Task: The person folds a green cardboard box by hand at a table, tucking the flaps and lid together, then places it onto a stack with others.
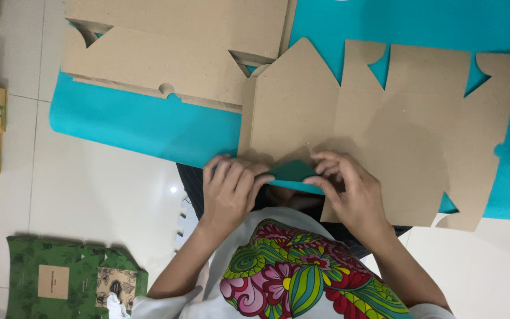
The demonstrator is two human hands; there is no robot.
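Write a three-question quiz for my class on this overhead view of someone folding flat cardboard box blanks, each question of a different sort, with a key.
1. True or false: the left hand and right hand both touch the near flap of the brown box blank.
2. Multiple choice: the blank lies on A) a turquoise mat, B) a wooden board, C) a red cloth.
3. Fill in: the folded-over flap shows a dark ____ face.

Key: 1 true; 2 A; 3 green.
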